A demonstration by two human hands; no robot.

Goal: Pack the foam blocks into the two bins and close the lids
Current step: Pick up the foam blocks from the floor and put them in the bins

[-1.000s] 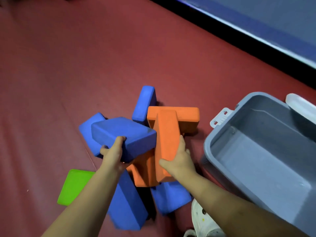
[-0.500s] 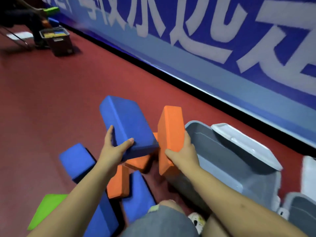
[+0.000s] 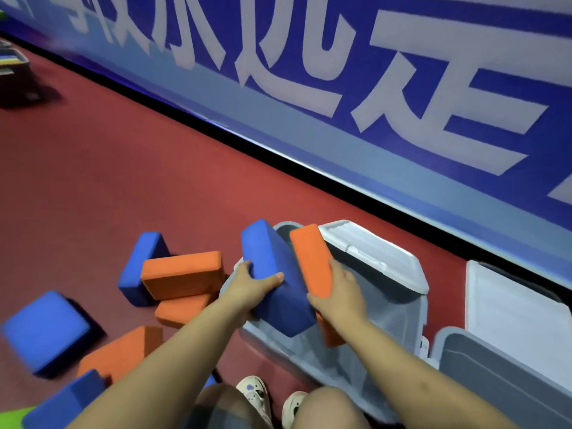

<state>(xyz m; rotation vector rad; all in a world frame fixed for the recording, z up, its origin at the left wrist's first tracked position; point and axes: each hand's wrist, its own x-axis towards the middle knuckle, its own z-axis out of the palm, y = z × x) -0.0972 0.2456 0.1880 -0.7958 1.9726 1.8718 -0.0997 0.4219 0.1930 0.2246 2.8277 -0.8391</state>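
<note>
My left hand [image 3: 250, 284] grips a blue foam block [image 3: 275, 274], and my right hand [image 3: 342, 292] grips an orange foam block [image 3: 311, 261]. Both blocks are tilted over the open grey bin [image 3: 399, 323], their lower ends down inside it. Its white lid [image 3: 374, 252] hangs open at the far side. A second grey bin [image 3: 495, 376] stands at the right with its lid [image 3: 510, 317] open. More blue blocks [image 3: 140, 267] and orange blocks [image 3: 182, 274] lie loose on the red floor at the left.
A blue banner wall [image 3: 371, 88] with white lettering runs along the far side. A dark box [image 3: 14, 78] sits at the far left. My knees and white shoes [image 3: 253, 394] are at the bottom, next to the first bin. A green block [image 3: 12, 418] shows at the bottom left corner.
Both hands have carried their blocks to the right, from above the pile to over the first bin, and lowered them into it. The view has swung right, showing the second bin.
</note>
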